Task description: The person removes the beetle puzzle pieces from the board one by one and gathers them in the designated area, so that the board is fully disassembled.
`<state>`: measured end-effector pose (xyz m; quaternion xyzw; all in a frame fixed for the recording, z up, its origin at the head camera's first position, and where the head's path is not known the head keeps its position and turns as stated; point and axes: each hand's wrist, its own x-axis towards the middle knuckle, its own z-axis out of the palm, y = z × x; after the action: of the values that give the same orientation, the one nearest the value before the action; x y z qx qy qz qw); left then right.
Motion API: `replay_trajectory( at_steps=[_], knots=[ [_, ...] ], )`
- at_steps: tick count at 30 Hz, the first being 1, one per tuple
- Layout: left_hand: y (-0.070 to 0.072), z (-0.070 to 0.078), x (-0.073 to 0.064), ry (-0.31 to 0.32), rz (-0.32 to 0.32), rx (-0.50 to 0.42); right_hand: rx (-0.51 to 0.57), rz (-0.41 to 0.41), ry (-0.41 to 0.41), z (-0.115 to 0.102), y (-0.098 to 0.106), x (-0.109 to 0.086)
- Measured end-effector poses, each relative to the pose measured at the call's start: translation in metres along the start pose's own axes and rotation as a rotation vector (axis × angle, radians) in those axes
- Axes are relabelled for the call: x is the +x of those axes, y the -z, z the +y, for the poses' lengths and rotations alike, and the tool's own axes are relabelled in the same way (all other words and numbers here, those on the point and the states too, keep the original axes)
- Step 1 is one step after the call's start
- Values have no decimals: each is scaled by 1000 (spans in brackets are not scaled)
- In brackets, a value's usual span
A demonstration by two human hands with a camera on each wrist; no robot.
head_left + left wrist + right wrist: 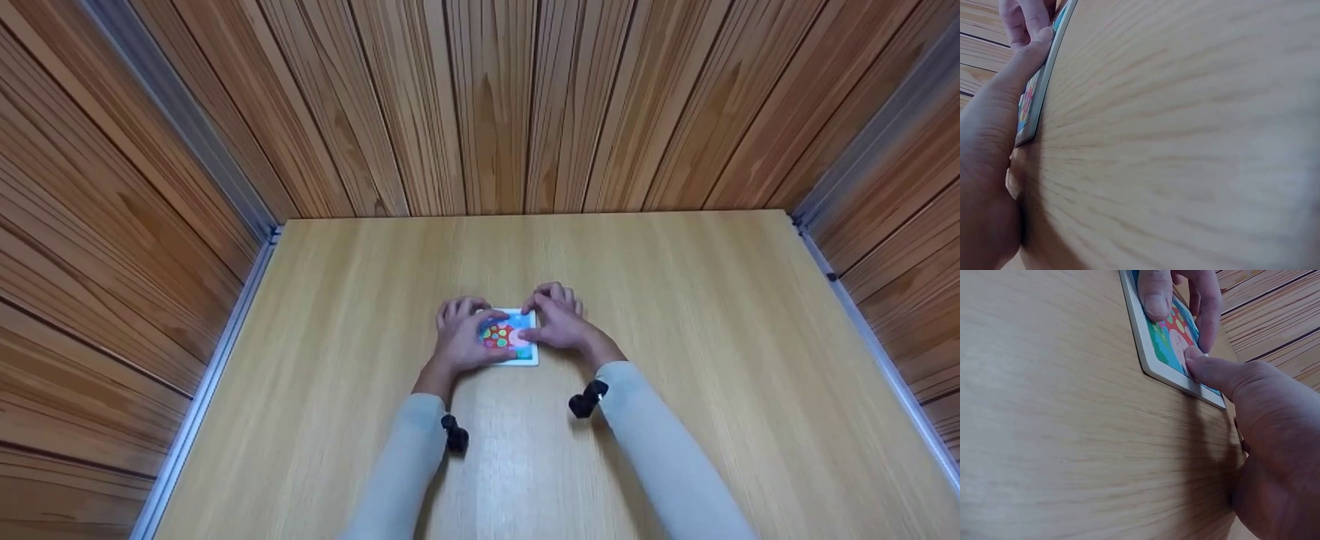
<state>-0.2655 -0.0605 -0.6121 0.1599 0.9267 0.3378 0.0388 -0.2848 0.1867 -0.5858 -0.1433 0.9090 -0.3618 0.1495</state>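
A small square picture board (529,354) with a white rim lies on the table, its picture showing a red, spotted mushroom-like shape on blue and green. My left hand (461,341) holds it from the left, thumb (1156,304) across the near part of the picture and a finger at the far edge. From the right, my right hand (559,322) has its thumb (1199,363) on the picture and its bent index finger at the far right corner. Both hands cover parts of the picture. In the left wrist view the board (1041,93) shows edge-on.
A pale wooden table (360,285) surrounds the board. Wood-plank walls (487,105) stand at the back and both sides, with grey metal rails (217,367) along the table's side edges. Small black devices (455,435) are strapped at both wrists over pale sleeves.
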Motion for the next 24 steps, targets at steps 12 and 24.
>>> replay_trajectory(
  at_steps=[12,24],
  knots=[
    [3,2,0,-10,-40,57,27,13,18,9,-6,6],
    [6,5,2,-11,-119,113,14,-8,-10,-3,0,-3]
  ],
)
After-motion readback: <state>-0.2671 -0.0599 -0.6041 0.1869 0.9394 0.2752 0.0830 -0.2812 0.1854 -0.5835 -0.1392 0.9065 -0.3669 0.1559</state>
